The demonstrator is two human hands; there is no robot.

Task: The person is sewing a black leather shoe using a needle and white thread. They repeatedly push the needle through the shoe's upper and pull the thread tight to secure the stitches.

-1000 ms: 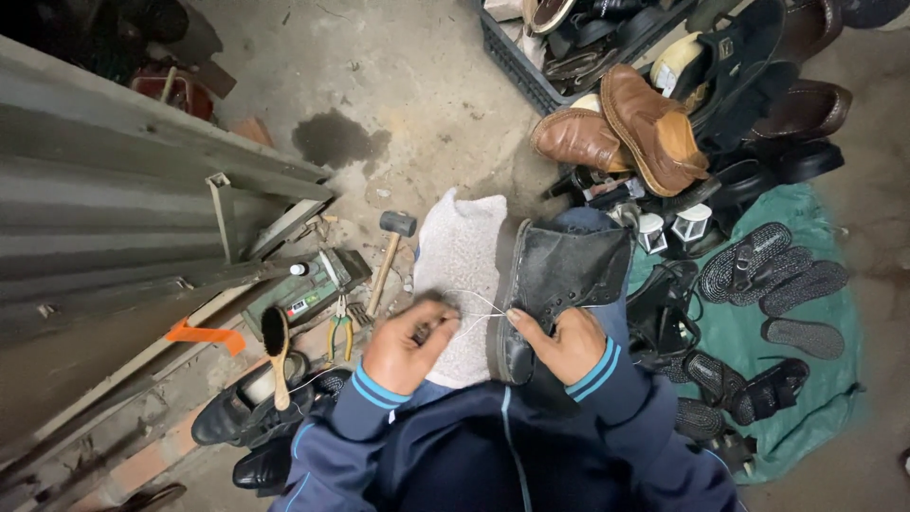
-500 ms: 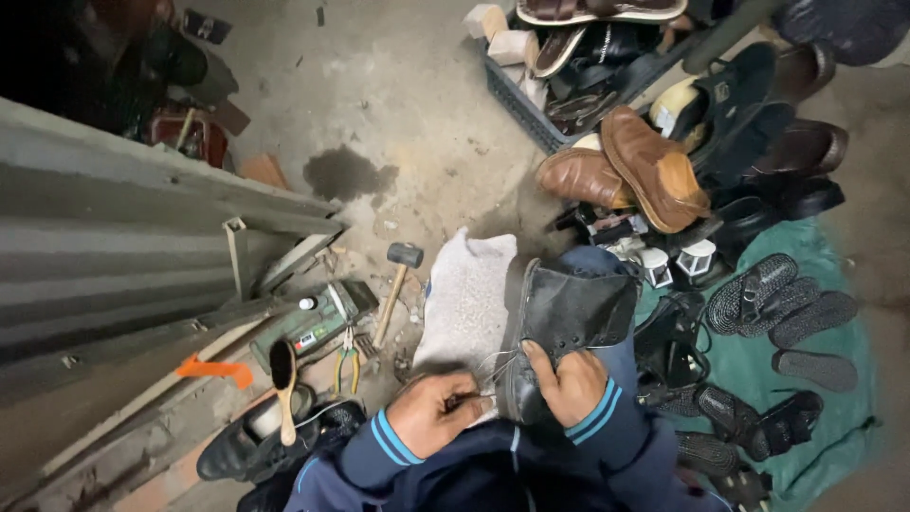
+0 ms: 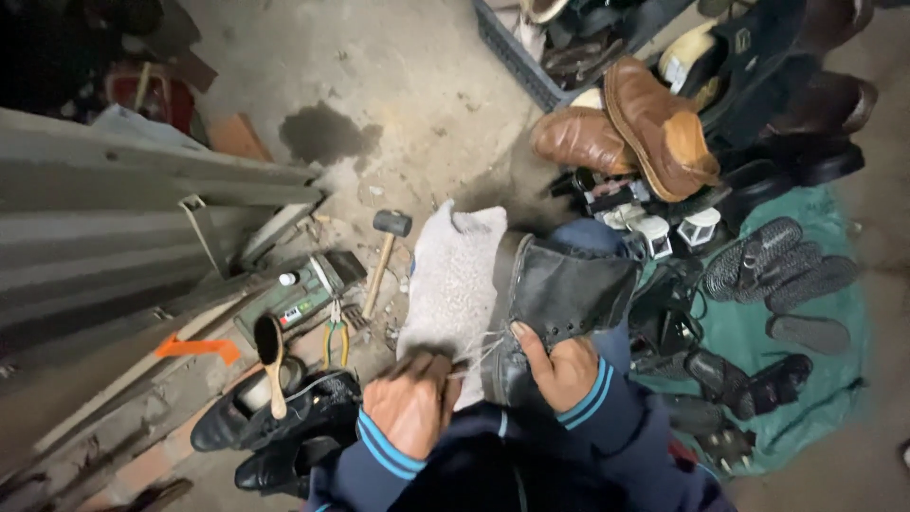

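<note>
On the lap, at 6 o'clock: the left hand [image 3: 409,410] and right hand [image 3: 559,368], in dark blue sleeves with light blue cuff stripes, work a black leather boot [image 3: 561,294] that lies across the knee on a pale grey cloth [image 3: 453,275].
Left hand: fingers closed tight, seemingly pinching a thin pale thread [image 3: 479,356] that runs toward the boot; any needle or awl is too small to tell.
Right hand: clamped on the boot's near edge, thumb on top, steadying it.
Step in hand: by the look of it, a stitch being drawn along the boot's seam.
What it calls for: a judgement only, steady tension on the thread while the boot is held firm.
At 9 o'clock, near: black shoes [image 3: 275,431] with a wooden-handled brush [image 3: 271,356] resting on them, pliers [image 3: 334,334], and a hammer [image 3: 384,248] just beyond.
At 3 o'clock: dark sandals [image 3: 782,270] on a green tarp [image 3: 834,313].
At 1 o'clock, farther: brown leather shoes [image 3: 630,128], more footwear behind.
Surface and room: stained concrete floor [image 3: 398,85], a grey metal beam [image 3: 133,204] at 10 o'clock, dim light.
</note>
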